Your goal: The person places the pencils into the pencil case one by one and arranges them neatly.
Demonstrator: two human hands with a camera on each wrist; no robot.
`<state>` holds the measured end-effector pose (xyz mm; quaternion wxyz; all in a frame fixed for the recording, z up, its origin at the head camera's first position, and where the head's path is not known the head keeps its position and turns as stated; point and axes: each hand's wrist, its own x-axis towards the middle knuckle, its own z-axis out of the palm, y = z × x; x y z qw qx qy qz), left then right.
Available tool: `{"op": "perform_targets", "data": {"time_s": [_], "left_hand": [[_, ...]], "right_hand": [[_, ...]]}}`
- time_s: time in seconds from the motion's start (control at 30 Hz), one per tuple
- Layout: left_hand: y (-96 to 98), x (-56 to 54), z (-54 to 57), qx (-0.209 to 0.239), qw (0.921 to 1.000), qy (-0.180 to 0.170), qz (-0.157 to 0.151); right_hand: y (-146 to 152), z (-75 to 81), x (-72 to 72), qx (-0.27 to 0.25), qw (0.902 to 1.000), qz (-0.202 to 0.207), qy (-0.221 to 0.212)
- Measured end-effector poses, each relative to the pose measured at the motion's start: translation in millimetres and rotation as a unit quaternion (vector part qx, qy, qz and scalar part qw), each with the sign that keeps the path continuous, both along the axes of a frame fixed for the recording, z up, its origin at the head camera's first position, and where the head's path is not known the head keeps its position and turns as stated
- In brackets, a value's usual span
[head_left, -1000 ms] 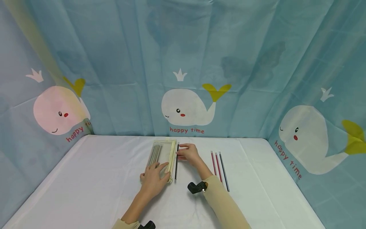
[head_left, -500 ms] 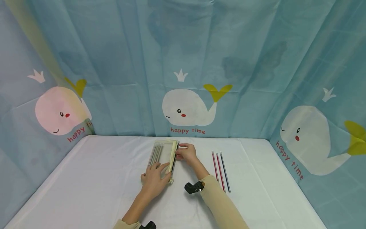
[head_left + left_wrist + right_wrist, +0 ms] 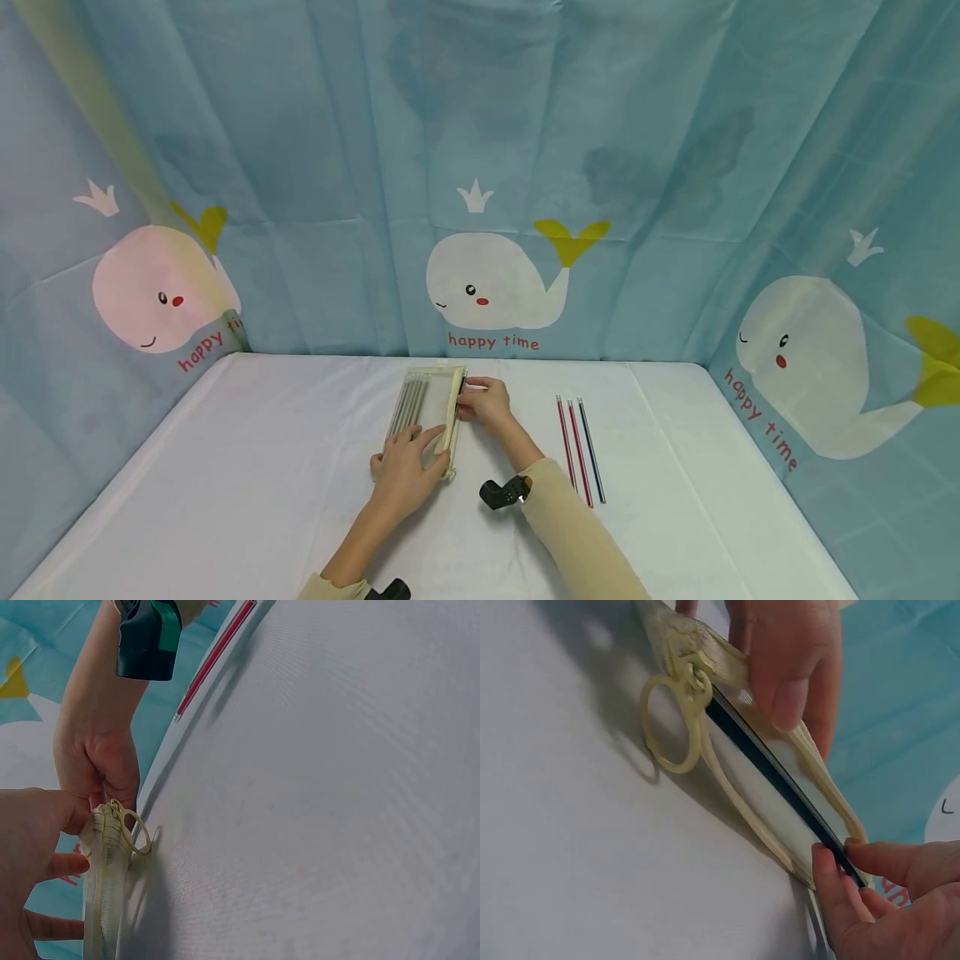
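Observation:
A clear pencil case with a pale yellow zipped edge lies at the table's far middle, several pencils showing through its left part. My left hand grips its near end, fingers spread over the top. In the right wrist view a left fingertip sits on the upper lip of the open zip side. My right hand pinches the far end of a dark pencil with thumb and fingers. This pencil lies lengthwise between the two lips. The head view mostly hides it behind the case edge.
To the right lie two red pencils and a dark pencil, near my right forearm. A yellow ring pull hangs from the zip end. A blue whale-print curtain rises behind the white table.
My right hand has moved left with the dark pencil, from beside the case into its open edge. The left hand stays on the case.

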<state>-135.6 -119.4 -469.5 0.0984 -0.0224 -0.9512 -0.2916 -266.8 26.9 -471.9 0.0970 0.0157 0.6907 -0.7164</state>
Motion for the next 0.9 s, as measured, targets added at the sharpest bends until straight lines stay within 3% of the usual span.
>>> {"op": "perform_targets", "data": {"time_s": [0.27, 0.9], "left_hand": [[0.1, 0.1, -0.3, 0.004, 1.0000, 0.002, -0.001], [0.7, -1.0, -0.3, 0.000, 1.0000, 0.000, 0.006]], "right_hand": [[-7.4, -2.5, 2.0, -0.029, 0.9995, -0.004, -0.014], [-12.3, 2.0, 1.7, 0.011, 0.9992, 0.030, -0.024]]}}
